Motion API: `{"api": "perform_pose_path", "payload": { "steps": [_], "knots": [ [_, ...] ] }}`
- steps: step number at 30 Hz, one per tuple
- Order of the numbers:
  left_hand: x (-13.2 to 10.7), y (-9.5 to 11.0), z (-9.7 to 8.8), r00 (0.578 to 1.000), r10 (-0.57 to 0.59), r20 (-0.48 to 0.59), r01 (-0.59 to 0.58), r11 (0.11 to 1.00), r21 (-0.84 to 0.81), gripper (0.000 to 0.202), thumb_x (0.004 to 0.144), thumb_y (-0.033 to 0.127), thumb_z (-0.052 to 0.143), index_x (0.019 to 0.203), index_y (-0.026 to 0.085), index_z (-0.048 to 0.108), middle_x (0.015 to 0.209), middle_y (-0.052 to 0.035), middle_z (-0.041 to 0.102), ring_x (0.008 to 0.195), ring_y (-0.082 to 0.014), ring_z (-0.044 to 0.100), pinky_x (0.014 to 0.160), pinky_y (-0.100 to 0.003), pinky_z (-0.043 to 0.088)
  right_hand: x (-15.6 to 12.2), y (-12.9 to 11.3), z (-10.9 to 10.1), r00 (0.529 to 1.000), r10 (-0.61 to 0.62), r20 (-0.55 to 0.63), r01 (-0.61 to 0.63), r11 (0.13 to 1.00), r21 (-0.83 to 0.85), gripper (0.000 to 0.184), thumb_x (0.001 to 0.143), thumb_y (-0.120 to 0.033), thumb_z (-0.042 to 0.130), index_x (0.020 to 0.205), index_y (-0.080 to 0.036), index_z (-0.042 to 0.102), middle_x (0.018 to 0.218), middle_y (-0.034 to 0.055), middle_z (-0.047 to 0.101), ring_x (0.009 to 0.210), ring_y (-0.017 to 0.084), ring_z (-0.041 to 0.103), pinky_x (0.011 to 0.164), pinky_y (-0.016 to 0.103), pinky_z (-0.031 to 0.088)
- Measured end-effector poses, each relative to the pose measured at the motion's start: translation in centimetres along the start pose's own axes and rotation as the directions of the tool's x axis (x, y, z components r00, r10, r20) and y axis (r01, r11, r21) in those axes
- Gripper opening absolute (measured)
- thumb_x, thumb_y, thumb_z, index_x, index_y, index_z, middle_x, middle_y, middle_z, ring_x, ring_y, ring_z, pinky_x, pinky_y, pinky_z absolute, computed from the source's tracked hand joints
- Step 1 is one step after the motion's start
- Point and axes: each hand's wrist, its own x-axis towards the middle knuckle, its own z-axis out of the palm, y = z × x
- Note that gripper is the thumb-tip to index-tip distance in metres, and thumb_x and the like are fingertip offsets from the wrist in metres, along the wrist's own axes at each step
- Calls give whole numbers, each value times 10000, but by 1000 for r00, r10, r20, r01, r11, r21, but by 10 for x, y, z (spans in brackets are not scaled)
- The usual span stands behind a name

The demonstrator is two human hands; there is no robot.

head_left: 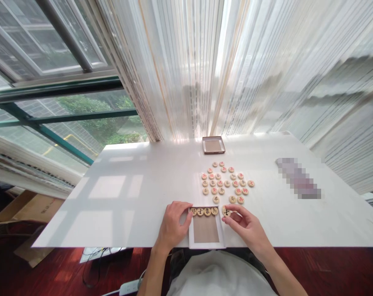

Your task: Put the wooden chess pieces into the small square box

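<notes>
Grip closed, right hand (245, 228) pinches a round, black-lettered xiangqi piece (226, 211).

Left hand (172, 225), right hand (246, 228) flank white tray (206, 245); loose xiangqi pieces (226, 183) obstruct path forward; brown box (213, 144) beyond them

Xiangqi pieces (223, 181) on table (97, 213), tray (213, 145) behind

White tabletop (90, 213); pixelated, unreadable object (298, 178) at right. Sheer striped curtains (186, 70) behind, green-framed window (66, 111) left. Cardboard boxes (35, 207), power strip (127, 287), red wood floor (328, 271) below
</notes>
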Motion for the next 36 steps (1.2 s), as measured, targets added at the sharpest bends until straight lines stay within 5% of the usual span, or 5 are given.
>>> {"api": "perform_pose_path", "payload": {
  "steps": [10, 17, 25, 36],
  "knots": [
    [1, -3, 1, 1000, 6, -4, -6, 1000, 23, 171, 954, 243, 557, 1093, 258, 655, 1070, -44, 714, 1032, -240, 623, 914, -422, 470, -1, -1, 0, 1000, 2, -3, -2, 1000, -15, 326, 817, -368, 789, 1101, -237, 696, 815, 10, 715, 871, 193, 700, 875, 312, 557],
    [1, -3, 1, 1000, 3, -3, -3, 1000, 26, 183, 939, 236, 573, 1102, 258, 654, 1058, -41, 711, 1020, -235, 625, 904, -414, 477, -2, 7, -5, 999, -22, -42, 22, 1000, 5, 284, 807, -363, 799, 1048, -241, 712, 1074, 41, 730, 951, 198, 714, 906, 297, 565],
    [0, -4, 3, 1000, -12, -15, 12, 1000, 28, 169, 955, 271, 574, 1113, 256, 634, 1067, -46, 696, 1029, -237, 625, 909, -419, 485, -8, -1, -17, 995, 21, -101, -28, 997, -75, 360, 845, -461, 737, 1115, -226, 699, 1031, 70, 771, 1000, 244, 726, 959, 342, 550],
    [0, -6, 0, 998, 56, 30, -57, 997, 42, 153, 922, 208, 571, 1025, 262, 671, 1107, -57, 694, 1078, -255, 623, 925, -439, 487, -7, -15, -50, 946, 19, -325, -57, 993, -106, 445, 698, -513, 817, 998, -204, 702, 861, 66, 776, 896, 277, 739, 853, 356, 568]
  ]
}}
